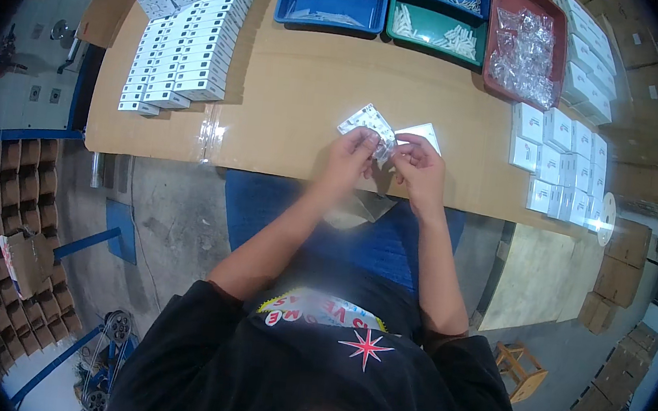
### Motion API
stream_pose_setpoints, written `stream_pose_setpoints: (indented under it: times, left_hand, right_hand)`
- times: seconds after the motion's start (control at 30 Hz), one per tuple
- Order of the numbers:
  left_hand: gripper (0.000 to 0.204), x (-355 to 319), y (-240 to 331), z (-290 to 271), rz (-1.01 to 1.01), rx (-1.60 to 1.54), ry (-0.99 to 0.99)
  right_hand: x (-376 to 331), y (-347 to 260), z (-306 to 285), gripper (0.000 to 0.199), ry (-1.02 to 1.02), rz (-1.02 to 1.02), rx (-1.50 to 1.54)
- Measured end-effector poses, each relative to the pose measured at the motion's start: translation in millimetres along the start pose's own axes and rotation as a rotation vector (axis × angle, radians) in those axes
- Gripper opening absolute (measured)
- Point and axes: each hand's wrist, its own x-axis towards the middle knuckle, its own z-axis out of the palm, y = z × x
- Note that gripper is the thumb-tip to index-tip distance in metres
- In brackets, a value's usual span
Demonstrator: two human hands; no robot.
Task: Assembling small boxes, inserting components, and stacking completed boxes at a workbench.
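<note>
Here, looking down from the head camera, we see our left hand (352,154) and our right hand (420,167) close together over the edge of the cardboard-covered table (293,83). Both hands pinch a small clear plastic bag (369,122) that has something white inside. Our left fingers are closed on the bag's lower left part, and our right fingers are closed on its right side. The bag is held just above the table, right in front of us. A flat white piece (423,133) lies on the table just behind our right hand.

Far to our left we see long rows of small white boxes (188,25). To our right there are more white boxes (563,157) standing side by side. At the back of the table we see a blue tray (332,6), a green tray (436,27) with little white parts, and a red tray (525,46) full of clear bags. Below the table we see our blue lap and black shirt.
</note>
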Motion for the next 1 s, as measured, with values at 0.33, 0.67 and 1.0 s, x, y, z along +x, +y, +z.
stream_pose_setpoints:
  times: [0.33,0.67,1.0]
  left_hand:
    - [0.023,0,-3,0,0.006,0.045,0.019]
    - [0.02,3,-9,1,0.083,0.047,0.104]
    - [0.015,2,1,-1,0.163,0.147,0.162]
  right_hand:
    - [0,9,0,0.017,-0.004,-0.099,-0.195]
    - [-4,3,7,0.022,-0.011,-0.031,0.028]
    - [7,7,0,0.034,-0.093,0.057,0.119]
